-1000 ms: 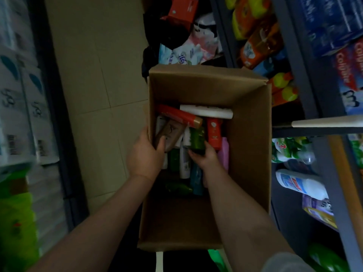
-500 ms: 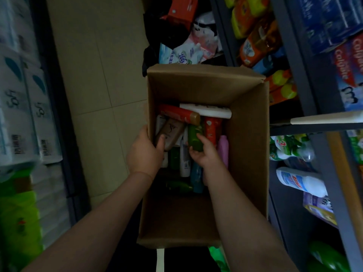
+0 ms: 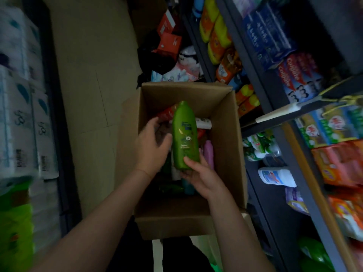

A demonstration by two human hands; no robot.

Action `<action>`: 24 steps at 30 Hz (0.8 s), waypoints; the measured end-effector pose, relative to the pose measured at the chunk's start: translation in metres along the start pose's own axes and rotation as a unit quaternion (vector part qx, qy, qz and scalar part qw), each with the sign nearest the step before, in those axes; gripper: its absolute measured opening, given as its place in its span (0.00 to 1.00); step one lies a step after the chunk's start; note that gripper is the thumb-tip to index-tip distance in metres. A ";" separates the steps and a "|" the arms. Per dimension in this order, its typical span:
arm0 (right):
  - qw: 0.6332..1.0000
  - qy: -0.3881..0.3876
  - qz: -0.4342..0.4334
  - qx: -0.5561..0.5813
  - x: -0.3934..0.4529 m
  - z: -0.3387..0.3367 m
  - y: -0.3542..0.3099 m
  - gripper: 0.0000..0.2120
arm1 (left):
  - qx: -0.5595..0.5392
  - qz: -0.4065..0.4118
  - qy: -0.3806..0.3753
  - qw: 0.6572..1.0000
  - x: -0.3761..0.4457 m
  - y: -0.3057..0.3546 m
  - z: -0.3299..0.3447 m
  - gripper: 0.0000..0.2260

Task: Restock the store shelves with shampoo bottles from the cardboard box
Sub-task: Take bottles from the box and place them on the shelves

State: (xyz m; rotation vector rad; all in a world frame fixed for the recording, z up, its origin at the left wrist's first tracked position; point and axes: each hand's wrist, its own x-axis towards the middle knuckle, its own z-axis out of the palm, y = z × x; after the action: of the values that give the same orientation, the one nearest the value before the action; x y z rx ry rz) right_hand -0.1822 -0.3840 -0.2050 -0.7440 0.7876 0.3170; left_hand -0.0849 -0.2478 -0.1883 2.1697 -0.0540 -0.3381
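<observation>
Fingers of the right hand point(image 3: 198, 174) curl round the base of a green shampoo bottle point(image 3: 184, 135), holding it upright above the open cardboard box point(image 3: 227, 154), its cap pointing toward the box's far wall. Beside the bottle, the left hand point(image 3: 152, 145) hovers over the box's left side with fingers spread and loose; the thumb looks close to the bottle's flank, though motion blur makes it hard to say whether it touches. Below the raised bottle, inside the box, more stock lies jumbled: a pink bottle point(image 3: 208, 154) against the right wall, a white tube point(image 3: 203, 123) and red items toward the far end, a teal one point(image 3: 187, 186) nearer the person. To the right of the box stand the store shelves point(image 3: 275, 118), already crowded with toothpaste cartons, detergent packs and other bottles. Judged from this, the restocking is at an early or middle stage: one bottle is out and on its way, none of it shelved yet, and a good number of items wait in the box.
</observation>
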 end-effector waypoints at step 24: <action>0.680 0.374 -0.599 -0.199 -0.364 -0.080 -0.139 0.26 | -0.174 0.290 -0.512 0.790 -0.205 0.374 0.065 0.29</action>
State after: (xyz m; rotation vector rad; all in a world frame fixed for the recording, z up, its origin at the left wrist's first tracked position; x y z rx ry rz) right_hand -0.3991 -0.5353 0.0923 -1.6959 0.8118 -1.1385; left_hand -0.2666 -0.4846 0.1233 1.2808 -1.1434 -1.0229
